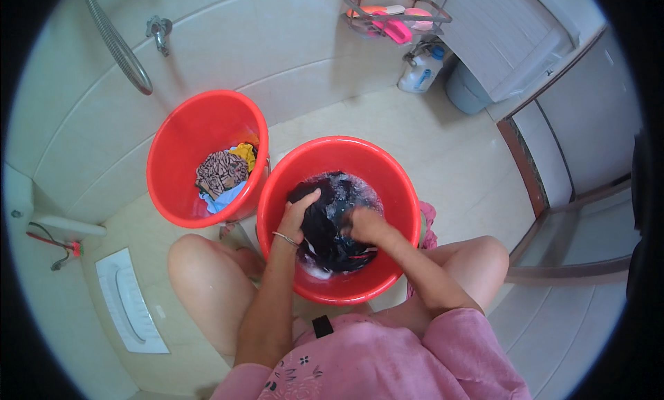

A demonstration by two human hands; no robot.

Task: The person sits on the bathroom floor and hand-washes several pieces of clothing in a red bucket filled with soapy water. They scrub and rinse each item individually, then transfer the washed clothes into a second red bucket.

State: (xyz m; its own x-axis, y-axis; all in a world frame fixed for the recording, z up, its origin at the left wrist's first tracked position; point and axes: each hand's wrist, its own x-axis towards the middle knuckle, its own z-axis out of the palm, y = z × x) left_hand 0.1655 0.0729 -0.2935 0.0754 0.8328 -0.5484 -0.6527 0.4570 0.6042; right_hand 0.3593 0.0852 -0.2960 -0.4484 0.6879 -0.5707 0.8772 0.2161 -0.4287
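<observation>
A red bucket (407,260) stands between my knees, with soapy water and foam (360,185) in it. Wet, dark clothing (319,224) lies bunched in the water, its exact kind not clear. My left hand (297,217), with a bracelet at the wrist, is closed on the cloth at the left, thumb on top. On the right side of the same cloth, my right hand (364,224) is curled in a fist against it, slightly blurred. Its fingertips are partly hidden by the hand itself.
A second red bucket (166,158) to the left holds a patterned cloth (221,173), a yellow piece (245,153) and a light blue piece (225,199). A squat toilet (131,303) is at lower left. Farther back are a white jug (420,71) and a grey bucket (465,89).
</observation>
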